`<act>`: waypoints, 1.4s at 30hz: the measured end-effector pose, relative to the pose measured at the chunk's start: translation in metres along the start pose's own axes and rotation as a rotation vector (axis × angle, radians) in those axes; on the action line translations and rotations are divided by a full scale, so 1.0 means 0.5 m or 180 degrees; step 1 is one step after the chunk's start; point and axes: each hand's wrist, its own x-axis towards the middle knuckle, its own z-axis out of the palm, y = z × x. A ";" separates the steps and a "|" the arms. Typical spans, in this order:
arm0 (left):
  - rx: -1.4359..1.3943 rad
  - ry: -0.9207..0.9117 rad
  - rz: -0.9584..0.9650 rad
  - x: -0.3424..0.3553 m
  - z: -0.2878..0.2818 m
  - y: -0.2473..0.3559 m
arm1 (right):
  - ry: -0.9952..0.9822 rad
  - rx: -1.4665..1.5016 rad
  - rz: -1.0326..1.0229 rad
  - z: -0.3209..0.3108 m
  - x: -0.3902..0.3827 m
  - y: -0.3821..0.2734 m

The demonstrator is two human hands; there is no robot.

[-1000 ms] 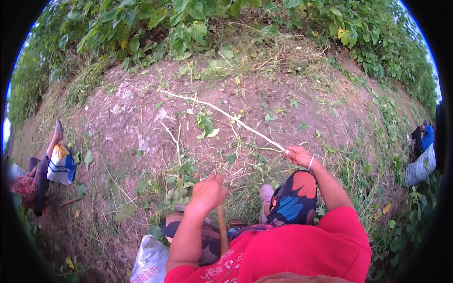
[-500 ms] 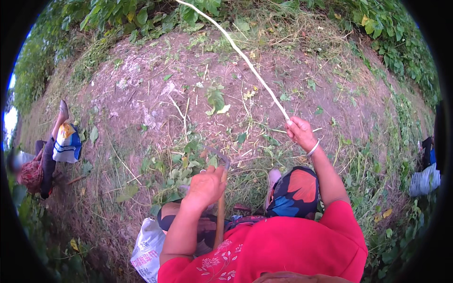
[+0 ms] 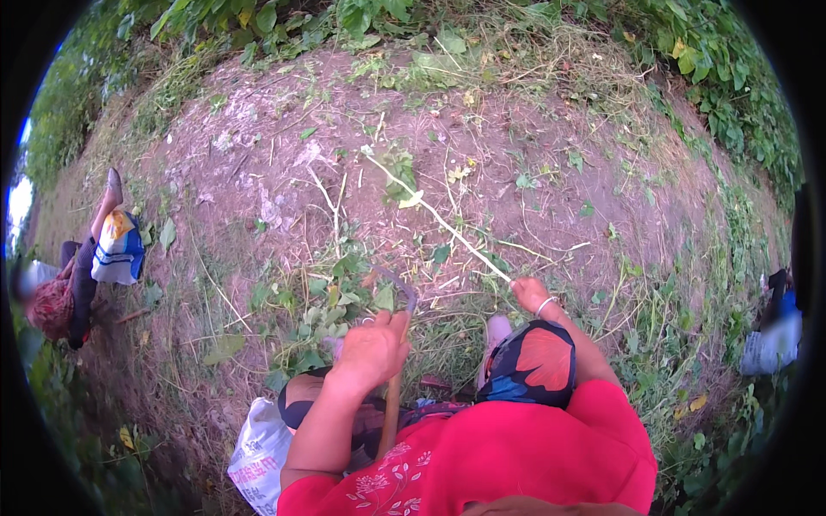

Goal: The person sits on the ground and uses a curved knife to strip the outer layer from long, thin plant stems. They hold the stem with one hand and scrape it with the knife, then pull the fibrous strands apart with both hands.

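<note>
Soil [image 3: 508, 146] with leaves [image 3: 399, 168] near pale stick [image 3: 462, 240]

The right hand [image 3: 529, 295] has lowered the pale stick [image 3: 450, 230].

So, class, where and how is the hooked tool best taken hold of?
Probably by its slim wooden handle, coming from the person's left, where the left hand grips it near the head: the handle slopes down toward the lap, while the curved head bends away beyond the fist.

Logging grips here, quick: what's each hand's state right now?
Left hand: closed, holding a wooden-handled sickle.
Right hand: closed, holding the near end of a pale stick.
</note>
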 end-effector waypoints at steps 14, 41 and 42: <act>-0.0017 0.0036 0.0199 0.017 0.004 -0.002 | 0.0737 -0.0267 0.0181 -0.041 -0.033 -0.125; 0.0012 -0.0167 0.0038 0.019 0.000 0.009 | 0.1359 0.2526 -0.0854 -0.265 -0.057 -0.287; 0.0029 -0.0155 0.0052 0.022 0.000 0.011 | 0.1673 0.2635 -0.1101 -0.298 -0.071 -0.327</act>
